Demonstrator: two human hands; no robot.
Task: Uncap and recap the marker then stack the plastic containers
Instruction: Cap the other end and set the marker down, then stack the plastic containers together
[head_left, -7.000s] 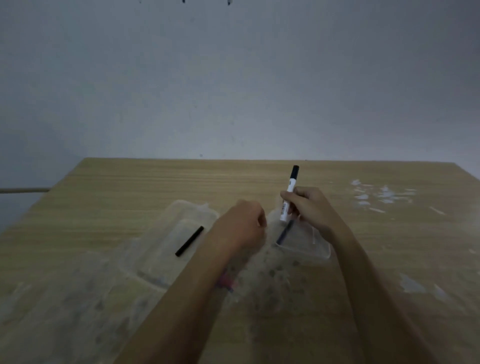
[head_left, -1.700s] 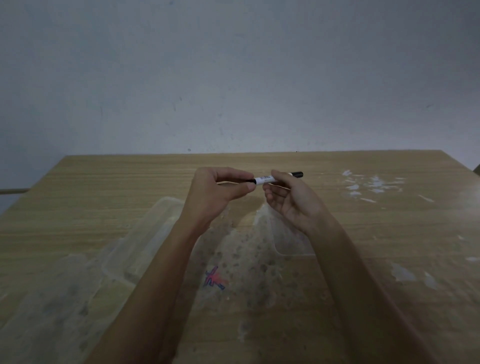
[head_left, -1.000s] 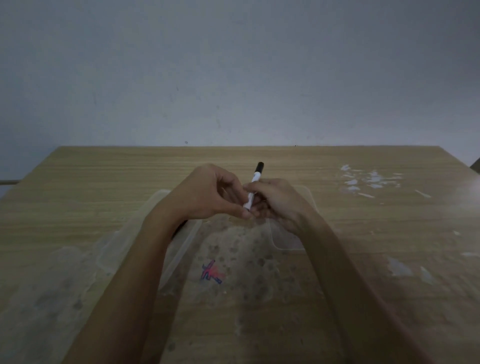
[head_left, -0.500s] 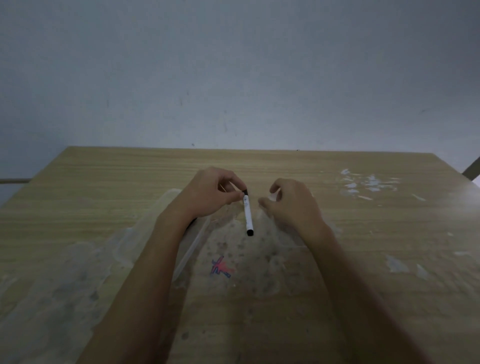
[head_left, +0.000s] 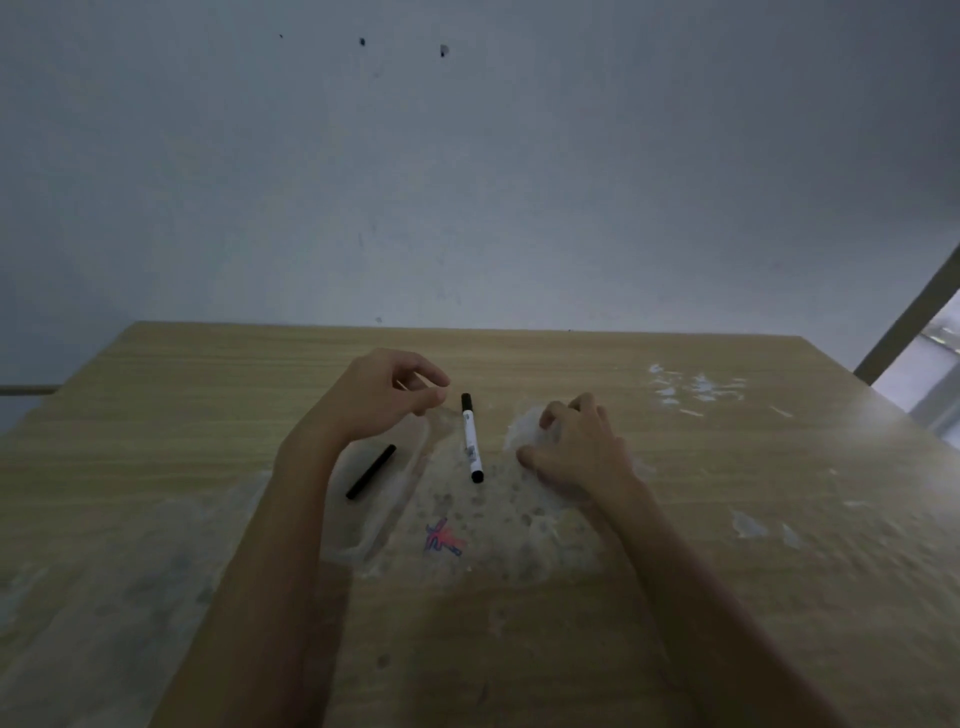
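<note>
A white marker (head_left: 471, 441) with black ends lies flat on the wooden desk (head_left: 208, 374), near the middle of the frame, running from upper left to lower right at a slight slant. Neither hand touches it.

The left hand (head_left: 382, 397) hovers just left of the marker's upper end, thumb and forefinger curled toward each other with a small gap between them, holding nothing. Below it, left of centre, sits a clear plastic container (head_left: 382, 499); a black stick-like piece (head_left: 371, 472) lies slanted inside it, or on it, which of the two cannot be told through the plastic.

The right hand (head_left: 576, 449) is right of the marker, palm down, fingers bent and spread over a second clear container (head_left: 522, 431). Its fingertips seem to rest on the plastic, but whether they grip it cannot be told.

A cloudy plastic sheet (head_left: 483, 525) with dark specks covers the desk between the two forearms, and a small red and blue scribble (head_left: 443, 539) shows on it below the marker. White flecks (head_left: 696, 389) mark the desk at the upper right. A grey wall (head_left: 467, 182) fills the upper half of the frame.
</note>
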